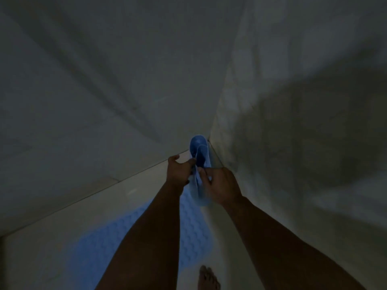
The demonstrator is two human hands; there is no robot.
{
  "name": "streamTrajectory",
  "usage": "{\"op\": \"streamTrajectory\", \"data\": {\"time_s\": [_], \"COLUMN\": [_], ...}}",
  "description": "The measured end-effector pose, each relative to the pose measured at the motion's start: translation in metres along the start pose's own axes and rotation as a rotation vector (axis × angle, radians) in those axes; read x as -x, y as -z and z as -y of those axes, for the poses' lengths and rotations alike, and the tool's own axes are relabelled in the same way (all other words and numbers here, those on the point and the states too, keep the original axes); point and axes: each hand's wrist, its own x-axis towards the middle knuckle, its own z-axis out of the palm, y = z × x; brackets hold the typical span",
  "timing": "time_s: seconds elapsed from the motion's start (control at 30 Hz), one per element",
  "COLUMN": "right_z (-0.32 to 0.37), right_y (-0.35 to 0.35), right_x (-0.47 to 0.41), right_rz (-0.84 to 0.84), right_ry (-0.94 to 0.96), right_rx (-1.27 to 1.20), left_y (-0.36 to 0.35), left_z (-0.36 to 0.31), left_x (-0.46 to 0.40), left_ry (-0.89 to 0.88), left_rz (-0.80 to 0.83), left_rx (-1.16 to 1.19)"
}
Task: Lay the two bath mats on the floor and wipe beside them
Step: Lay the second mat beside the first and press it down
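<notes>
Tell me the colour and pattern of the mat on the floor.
Light blue mat with a raised scale-like texture, seen in the head view.

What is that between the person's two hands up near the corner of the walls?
In the head view, a rolled blue bath mat sits between the left hand and right hand; both grip it. Another blue mat lies flat on the floor below.

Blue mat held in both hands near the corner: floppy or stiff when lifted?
Probably floppy: the rolled mat curls over at the top and sags below the left hand and right hand. Likely light, since fingertips pinch it. The dim picture hides whether it is slippery.
</notes>
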Motion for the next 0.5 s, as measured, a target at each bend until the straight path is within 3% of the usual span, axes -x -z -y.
{"op": "streamTrajectory", "data": {"time_s": [0.07, 0.17, 0.3, 0.43, 0.5], "right_z": [0.032, 0.069, 0.12, 0.138, 0.152], "right_y": [0.021, 0.04, 0.054, 0.063, 0.065], "right_x": [0.04, 0.093, 0.172, 0.219, 0.252], "right_rz": [0.007, 0.003, 0.059, -0.026, 0.037], "right_ry": [0.014, 0.081, 0.152, -0.1, -0.155], "right_rx": [0.011, 0.035, 0.117, 0.148, 0.232], "left_y": [0.033, 0.076, 0.147, 0.208, 0.239], "left_z": [-0.009, -0.009, 0.016, 0.038, 0.046], "left_x": [0.046, 0.109, 0.192, 0.257, 0.293], "left_ry": [0.079, 0.046, -0.176, -0.432, -0.573], "left_rz": [0.082, 0.091, -0.03, -0.207, -0.279], "left_rx": [-0.074, -0.124, -0.4, -0.842, -0.995]}}
